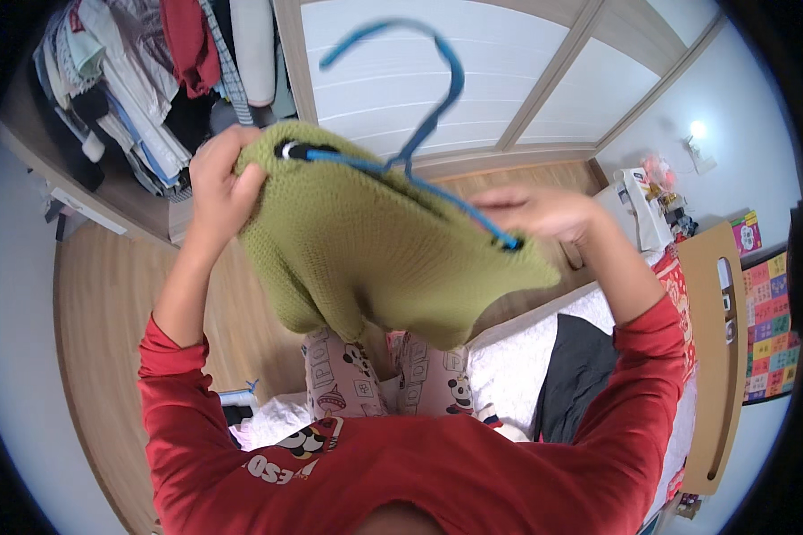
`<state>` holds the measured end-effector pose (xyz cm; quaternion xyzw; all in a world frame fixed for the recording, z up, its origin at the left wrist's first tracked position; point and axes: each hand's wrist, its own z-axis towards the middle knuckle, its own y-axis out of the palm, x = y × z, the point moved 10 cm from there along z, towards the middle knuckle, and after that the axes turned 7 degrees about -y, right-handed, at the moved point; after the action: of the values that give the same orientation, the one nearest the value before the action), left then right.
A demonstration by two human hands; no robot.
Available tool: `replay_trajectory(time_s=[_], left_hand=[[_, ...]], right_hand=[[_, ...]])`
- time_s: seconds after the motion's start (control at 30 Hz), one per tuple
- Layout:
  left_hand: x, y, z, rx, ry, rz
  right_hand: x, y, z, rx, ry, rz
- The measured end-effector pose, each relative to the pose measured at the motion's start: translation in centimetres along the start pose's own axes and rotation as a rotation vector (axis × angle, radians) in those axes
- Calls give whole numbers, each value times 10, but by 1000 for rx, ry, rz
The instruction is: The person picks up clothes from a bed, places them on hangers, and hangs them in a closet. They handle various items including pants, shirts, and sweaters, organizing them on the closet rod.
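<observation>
A green knitted garment (366, 241) hangs in front of me on a blue hanger (419, 134), whose hook curves up and away. Black end pieces of the hanger show at the garment's upper left corner and near its right corner. My left hand (224, 185) is closed on the knit at the upper left corner, thumb on the near side. At the right, my right hand (535, 212) is slightly blurred, its fingers stretched out flat behind the hanger's right arm; whether they touch it I cannot tell.
An open wardrobe (143, 80) with hanging clothes stands at the far left, beside white sliding doors (437, 71). A bed (509, 348) with a dark cloth (576, 370) on it lies at the right, near a wooden headboard (712, 357). A small white cabinet (617, 209) stands beyond.
</observation>
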<state>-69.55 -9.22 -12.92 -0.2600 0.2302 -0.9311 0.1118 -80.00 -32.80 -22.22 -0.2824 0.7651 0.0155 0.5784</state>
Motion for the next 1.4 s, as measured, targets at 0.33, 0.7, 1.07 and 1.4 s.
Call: replay_trajectory(time_s=[0.33,0.7,1.07,1.4], left_hand=[[70,-101,138,67,270,224],[89,-192,177,-78,-54,790],[28,-313,149,180,-419,552],[-67,-400,113,350,-493,348]], right_hand=[[-146,-58,20,-119,-56,-422],[-360,-135,24,360,-652,-550],[-431,-62,75,166,-701,-791],[-478,18,122,-49,-776,-752]])
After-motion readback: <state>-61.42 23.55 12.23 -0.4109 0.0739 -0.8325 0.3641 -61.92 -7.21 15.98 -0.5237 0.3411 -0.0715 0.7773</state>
